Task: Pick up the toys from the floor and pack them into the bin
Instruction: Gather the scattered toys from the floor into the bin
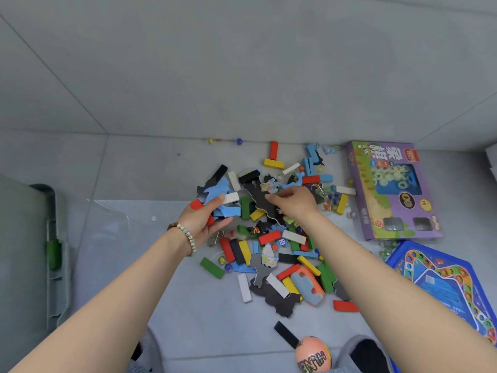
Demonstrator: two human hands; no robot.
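A heap of toys covers the grey floor: coloured wooden blocks, flat puzzle pieces, marbles and metal rings. My left hand, with a bead bracelet on the wrist, grips a bundle of blocks and blue puzzle pieces above the heap's left side. My right hand reaches into the middle of the heap and pinches the edge of a dark puzzle piece. A clear plastic bin stands at the left; only its rim and wall show faintly.
A purple game box lies at the right, a blue game board below it. A pink patterned egg sits near my feet. Two marbles rest by the wall. A grey lid with a green clip stands at far left.
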